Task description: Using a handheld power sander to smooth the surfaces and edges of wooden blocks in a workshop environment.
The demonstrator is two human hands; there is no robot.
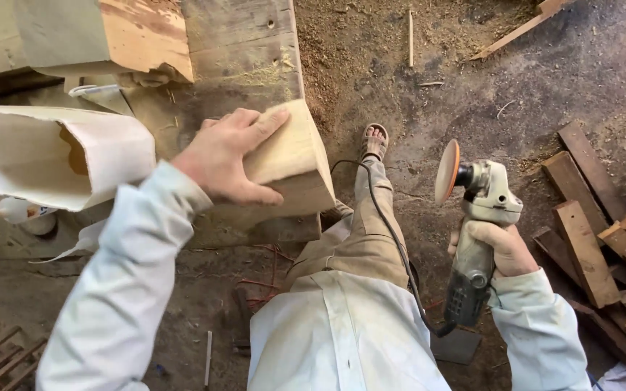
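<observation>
above a sawdust floor (371, 65), left hand (226, 156) lies fingers spread on a wood block (295, 163); right hand (498, 246) fingers wrap an angle grinder (476, 224).

Floor (581, 65) — packed dirt, dusted all over with sawdust, thickest at the top centre. Stack of short wooden planks (595, 239) lying on it at the right edge, overlapping one another. A long thin batten (516, 30) lies at the top right; a slim stick (410, 36) lies apart from it, nearer the centre. Red cord (262, 279) trails over the dirt low in the middle. Worn wooden tabletop (244, 51) at upper left — a pale wood block (295, 159) rests on its near edge.
</observation>
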